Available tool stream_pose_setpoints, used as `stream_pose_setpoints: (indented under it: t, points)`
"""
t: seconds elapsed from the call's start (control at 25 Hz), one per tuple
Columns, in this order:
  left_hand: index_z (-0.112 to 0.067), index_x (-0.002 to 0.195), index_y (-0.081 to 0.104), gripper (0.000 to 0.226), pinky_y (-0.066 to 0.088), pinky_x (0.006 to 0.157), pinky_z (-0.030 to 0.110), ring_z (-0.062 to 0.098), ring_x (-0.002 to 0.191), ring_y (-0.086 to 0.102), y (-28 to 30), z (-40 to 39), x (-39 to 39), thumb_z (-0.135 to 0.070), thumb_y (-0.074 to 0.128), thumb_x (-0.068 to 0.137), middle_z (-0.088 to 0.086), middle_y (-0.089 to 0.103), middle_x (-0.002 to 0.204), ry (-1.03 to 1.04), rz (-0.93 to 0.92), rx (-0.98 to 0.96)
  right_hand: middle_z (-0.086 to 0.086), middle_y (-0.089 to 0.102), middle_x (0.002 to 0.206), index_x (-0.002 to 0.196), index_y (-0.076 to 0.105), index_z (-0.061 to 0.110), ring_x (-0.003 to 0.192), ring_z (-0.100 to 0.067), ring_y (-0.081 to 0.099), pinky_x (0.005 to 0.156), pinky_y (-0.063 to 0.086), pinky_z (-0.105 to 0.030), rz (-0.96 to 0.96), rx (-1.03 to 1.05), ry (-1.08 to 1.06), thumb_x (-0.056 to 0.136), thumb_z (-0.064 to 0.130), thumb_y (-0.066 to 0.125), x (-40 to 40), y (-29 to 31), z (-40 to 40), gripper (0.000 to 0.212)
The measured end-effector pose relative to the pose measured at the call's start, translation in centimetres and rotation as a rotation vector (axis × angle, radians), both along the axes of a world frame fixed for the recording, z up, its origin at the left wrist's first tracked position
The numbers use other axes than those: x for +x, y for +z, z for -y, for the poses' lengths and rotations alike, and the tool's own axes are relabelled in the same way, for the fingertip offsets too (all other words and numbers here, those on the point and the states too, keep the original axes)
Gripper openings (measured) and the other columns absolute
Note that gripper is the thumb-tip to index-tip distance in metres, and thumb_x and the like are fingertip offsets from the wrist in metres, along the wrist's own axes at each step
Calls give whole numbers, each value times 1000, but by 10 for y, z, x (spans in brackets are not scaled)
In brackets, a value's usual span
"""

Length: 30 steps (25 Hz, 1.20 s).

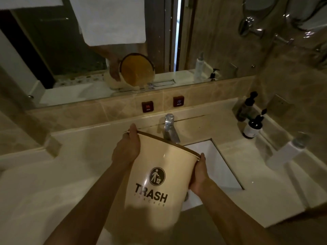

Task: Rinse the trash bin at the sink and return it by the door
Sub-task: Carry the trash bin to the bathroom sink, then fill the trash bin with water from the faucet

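- You hold the trash bin (155, 175) over the front of the sink (217, 167), tipped so its mouth faces away from you toward the faucet (170, 129)
- Your left hand (126, 149) grips the bin wall just below the rim, thumb hooked over the edge; your right hand (199, 174) clasps the opposite side near the rim
- The mirror (70, 59) shows the bin's open mouth; whether water is inside, you cannot tell from here
- No water stream is visible at the spout; judged as the pour-out or pre-rinse stage, return to the door not yet done
- Risk: the rim sits close to the faucet; tilting further could knock the spout
- Risk: part of the bin hangs forward of the basin, so water could spill onto the counter (62, 165) or floor
- Risk: wet smooth plastic held only by side pressure may slip; keep the thumb over the rim
- Risk: a wide swing right could strike the dark pump bottle (253, 126) or the white bottle (288, 151) lying beside it
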<state>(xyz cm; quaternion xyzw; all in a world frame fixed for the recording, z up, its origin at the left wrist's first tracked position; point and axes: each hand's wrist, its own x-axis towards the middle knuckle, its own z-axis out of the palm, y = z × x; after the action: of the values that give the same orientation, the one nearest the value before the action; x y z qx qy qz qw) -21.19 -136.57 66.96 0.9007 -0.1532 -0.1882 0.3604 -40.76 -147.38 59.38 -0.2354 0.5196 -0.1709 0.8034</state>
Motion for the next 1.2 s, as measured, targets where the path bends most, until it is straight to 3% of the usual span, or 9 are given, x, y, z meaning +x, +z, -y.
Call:
stream_pose_setpoints:
  t: [0.2, 0.32, 0.44, 0.6, 0.72, 0.8, 0.96, 1.08, 1.2]
  points:
    - [-14, 147, 39, 97, 31, 112, 55, 39, 130, 48, -12, 38, 16, -77, -1, 86, 21, 51, 143, -1, -47, 76, -19, 75, 104, 112, 72, 18, 103, -38, 67, 86, 53, -48, 21, 115, 16, 86, 81, 23, 20, -23, 38, 84]
    - [-12, 148, 38, 95, 34, 109, 49, 38, 128, 50, -22, 65, 16, -76, 3, 88, 20, 52, 142, 27, -57, 72, -20, 74, 109, 115, 71, 17, 108, -39, 65, 98, 49, -51, 12, 109, 13, 87, 78, 26, 31, -35, 69, 81]
    - [-15, 144, 41, 81, 36, 98, 41, 34, 125, 52, -39, 82, 17, -69, 8, 94, 15, 55, 138, 65, -31, 15, -19, 74, 108, 114, 71, 16, 105, -36, 66, 92, 53, -47, 20, 36, 26, 87, 75, 32, 40, -47, 100, 75]
    - [-32, 119, 55, 59, 39, 96, 36, 26, 118, 55, -70, 87, 1, -64, 15, 89, 0, 59, 125, 96, -145, -222, -10, 77, 91, 112, 68, 20, 95, -27, 66, 73, 53, -37, -21, -133, 70, 94, 68, 30, 39, -57, 138, 64]
    - [-25, 120, 63, 64, 46, 99, 42, 25, 112, 60, -96, 83, -20, -67, 28, 86, 9, 67, 118, 309, -353, -478, -1, 72, 92, 103, 66, 30, 92, -18, 62, 65, 47, -29, -123, -253, 195, 92, 72, 29, 34, -58, 157, 57]
    - [-14, 121, 63, 53, 49, 99, 46, 30, 110, 62, -113, 81, -31, -50, 32, 98, 16, 68, 115, 412, -423, -595, -1, 77, 93, 108, 69, 30, 97, -18, 65, 68, 50, -30, -85, -275, 312, 91, 74, 28, 29, -58, 166, 63]
    - [-7, 98, 58, 36, 53, 69, 24, 19, 83, 61, -121, 75, -50, -27, 29, 105, 5, 66, 86, 441, -341, -674, -4, 77, 106, 121, 69, 25, 104, -23, 68, 83, 54, -38, -26, -333, 375, 92, 71, 30, 18, -63, 170, 67]
    - [1, 119, 54, 42, 53, 79, 33, 22, 94, 64, -125, 75, -55, -28, 27, 106, 16, 66, 103, 383, -354, -656, -6, 77, 103, 117, 71, 20, 95, -22, 72, 74, 57, -32, -19, -360, 327, 97, 55, 39, 16, -67, 171, 52]
    - [-5, 125, 54, 40, 51, 95, 47, 30, 108, 61, -126, 72, -54, -31, 29, 106, 23, 63, 116, 321, -397, -627, -10, 77, 97, 112, 72, 10, 95, -30, 68, 70, 53, -34, -56, -352, 266, 98, 37, 45, 21, -69, 179, 40]
